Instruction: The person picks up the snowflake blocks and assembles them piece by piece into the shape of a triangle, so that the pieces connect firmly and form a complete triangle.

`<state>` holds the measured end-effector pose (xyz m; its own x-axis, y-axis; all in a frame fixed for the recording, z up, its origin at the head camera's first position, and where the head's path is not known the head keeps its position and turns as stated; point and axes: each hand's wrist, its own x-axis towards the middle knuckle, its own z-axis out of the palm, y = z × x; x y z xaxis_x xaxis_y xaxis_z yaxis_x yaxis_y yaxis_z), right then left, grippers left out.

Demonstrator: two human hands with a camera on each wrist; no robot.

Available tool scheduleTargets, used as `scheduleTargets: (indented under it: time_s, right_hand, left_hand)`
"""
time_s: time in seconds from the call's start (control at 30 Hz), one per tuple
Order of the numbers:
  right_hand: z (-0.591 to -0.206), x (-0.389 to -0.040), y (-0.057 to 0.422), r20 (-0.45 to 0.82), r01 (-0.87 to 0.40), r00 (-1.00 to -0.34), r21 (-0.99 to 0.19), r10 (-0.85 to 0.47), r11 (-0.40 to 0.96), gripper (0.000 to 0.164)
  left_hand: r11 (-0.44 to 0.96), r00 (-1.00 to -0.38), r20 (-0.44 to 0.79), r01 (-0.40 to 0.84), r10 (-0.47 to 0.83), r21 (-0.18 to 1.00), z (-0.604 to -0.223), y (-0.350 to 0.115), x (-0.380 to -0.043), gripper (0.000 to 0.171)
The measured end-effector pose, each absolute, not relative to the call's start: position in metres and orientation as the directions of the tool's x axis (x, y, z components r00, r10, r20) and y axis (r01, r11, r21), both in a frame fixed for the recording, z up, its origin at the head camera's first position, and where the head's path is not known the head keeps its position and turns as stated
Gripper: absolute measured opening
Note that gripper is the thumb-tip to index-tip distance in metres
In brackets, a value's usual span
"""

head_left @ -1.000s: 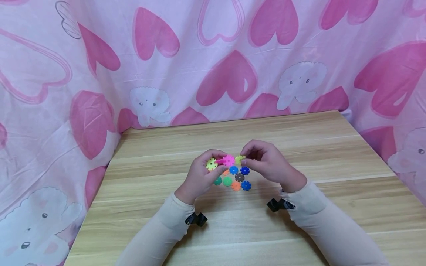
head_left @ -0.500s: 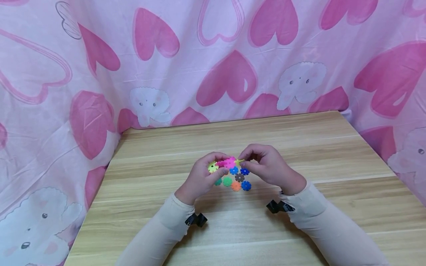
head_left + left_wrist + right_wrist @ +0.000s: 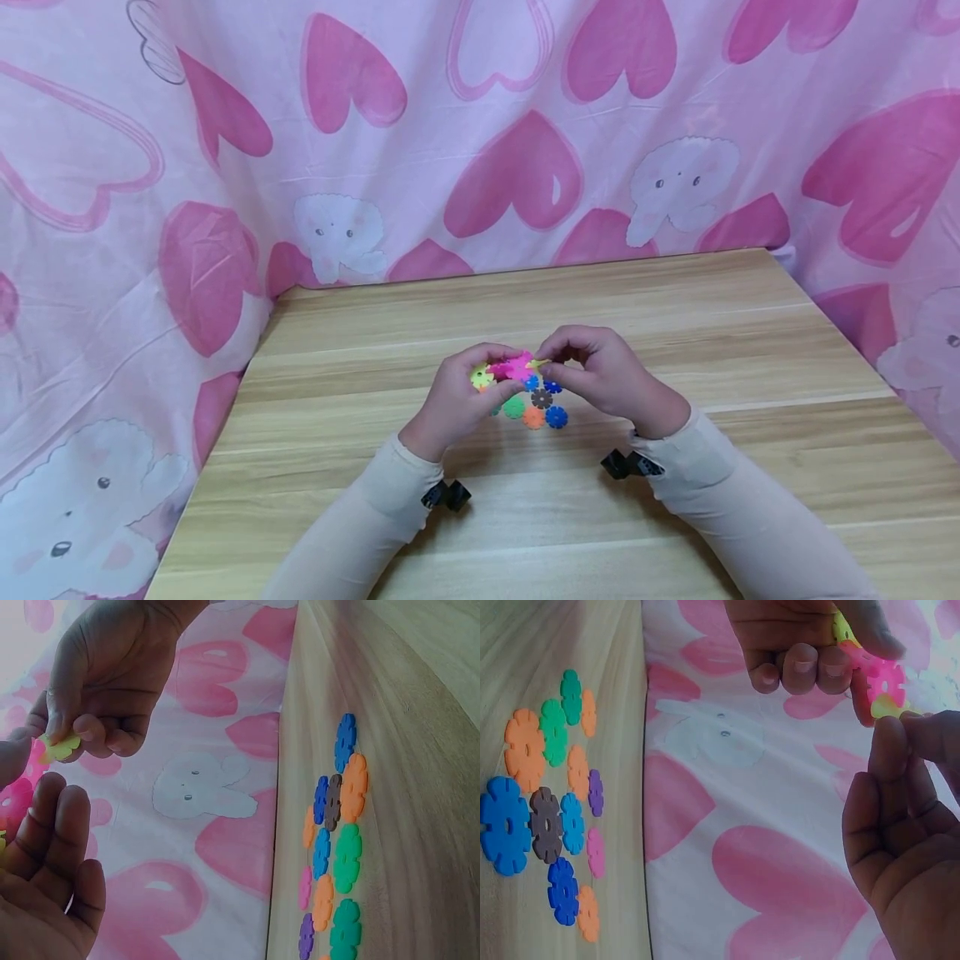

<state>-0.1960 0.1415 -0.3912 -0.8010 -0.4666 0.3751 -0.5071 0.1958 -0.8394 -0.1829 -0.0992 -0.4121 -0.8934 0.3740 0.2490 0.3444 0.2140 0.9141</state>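
Observation:
My left hand (image 3: 453,400) holds a small joined chain of slotted plastic snowflake discs, a yellow disc (image 3: 481,377) at one end and a pink disc (image 3: 519,367) toward the right. Between thumb and fingertips, my right hand (image 3: 618,379) pinches another yellow disc (image 3: 63,747). It stands edge-on to the head camera and meets the pink disc's rim, as the right wrist view also shows. Both hands are raised above the table, close together. The left thumb and fingers cover part of the chain.
Beneath the hands, loose snowflake discs lie on the wooden table (image 3: 360,433): a brown disc (image 3: 546,824), a green disc (image 3: 347,858), an orange disc (image 3: 533,417), a purple disc (image 3: 595,793) and several others. A pink heart-print curtain (image 3: 420,150) surrounds the table's back and sides.
The right hand has dropped slightly and turned its yellow disc from face-on to edge-on, bringing it against the pink disc. The left hand has shifted slightly right with the chain.

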Motion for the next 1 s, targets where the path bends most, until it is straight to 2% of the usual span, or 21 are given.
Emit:
scheduleTargets:
  time_s: [0.2,0.37,0.6,0.8,1.0]
  right_hand:
    - [-0.391,-0.205,0.151,0.280,-0.442,-0.840,-0.851,-0.465,0.284,0.027]
    - [-0.400,-0.220,0.161,0.140,-0.362,-0.847,-0.858,-0.514,0.364,0.022]
    - [-0.419,-0.234,0.168,-0.086,-0.268,-0.778,-0.851,-0.623,0.452,0.021]
    - [-0.432,-0.238,0.168,-0.226,-0.227,-0.728,-0.811,-0.647,0.539,0.020]
    - [-0.442,-0.239,0.165,-0.313,-0.230,-0.688,-0.762,-0.655,0.605,0.023]
  left_hand:
    - [0.239,-0.901,0.264,0.356,0.346,0.903,-0.412,-0.100,-0.183,0.030]
    - [0.236,-0.902,0.270,0.358,0.337,0.903,-0.412,-0.101,-0.183,0.030]
    - [0.227,-0.896,0.288,0.375,0.339,0.899,-0.413,-0.102,-0.183,0.030]
    - [0.224,-0.888,0.304,0.392,0.345,0.892,-0.414,-0.102,-0.184,0.032]
    - [0.223,-0.892,0.292,0.380,0.344,0.898,-0.414,-0.103,-0.184,0.033]
